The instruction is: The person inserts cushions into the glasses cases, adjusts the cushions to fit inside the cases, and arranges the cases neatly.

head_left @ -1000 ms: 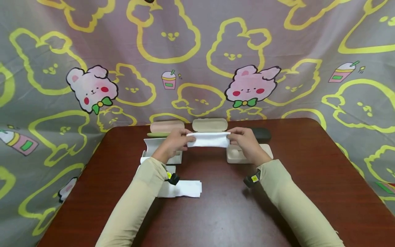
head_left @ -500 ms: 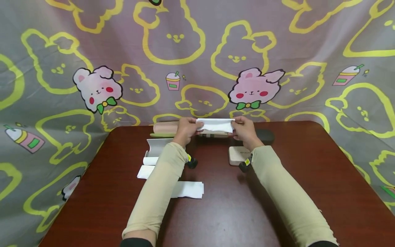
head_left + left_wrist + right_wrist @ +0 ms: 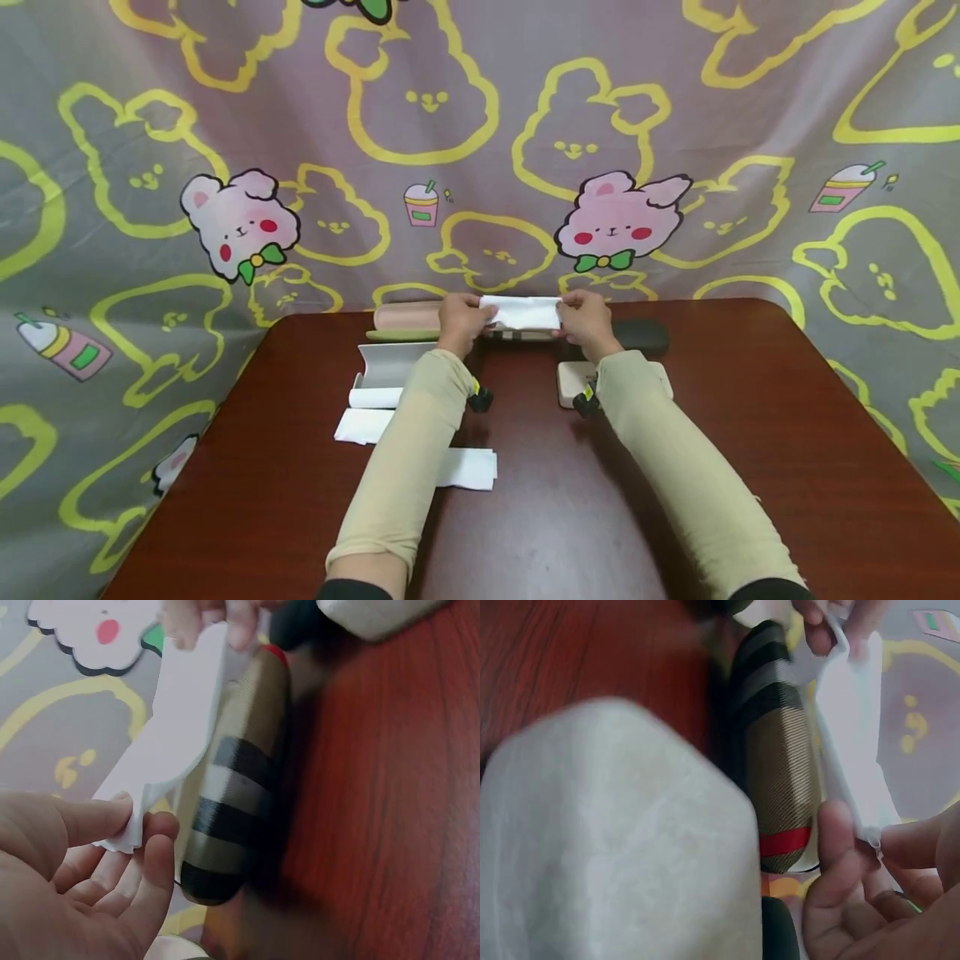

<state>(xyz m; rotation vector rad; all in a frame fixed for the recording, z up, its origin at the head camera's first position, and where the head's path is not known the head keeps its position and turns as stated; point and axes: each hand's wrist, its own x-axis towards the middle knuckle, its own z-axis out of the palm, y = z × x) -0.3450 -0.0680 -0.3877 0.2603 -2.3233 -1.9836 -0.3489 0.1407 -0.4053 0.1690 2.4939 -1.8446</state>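
A folded white cloth [image 3: 522, 312] is stretched between my two hands at the far side of the table. My left hand [image 3: 460, 321] pinches its left end between thumb and fingers, and my right hand [image 3: 587, 321] pinches the right end. Right by the cloth is a plaid glasses case [image 3: 234, 799], tan with black and grey bands. The right wrist view shows a red stripe near one end of this plaid case [image 3: 780, 772]. Its pale inner side shows as a thin strip, while the cloth hides most of its inside.
On the left stand a pink glasses case [image 3: 405, 317] and an open grey-white case [image 3: 393, 367]. Two more folded white cloths lie nearer, one farther left [image 3: 363, 425] and another cloth [image 3: 472, 469] partly behind my left forearm. A beige case [image 3: 573, 379] and a dark case [image 3: 645, 336] are on the right.
Both hands have carried the cloth away from me, from in front of the plaid case to over it. In the last half second the cloth has sunk only slightly.
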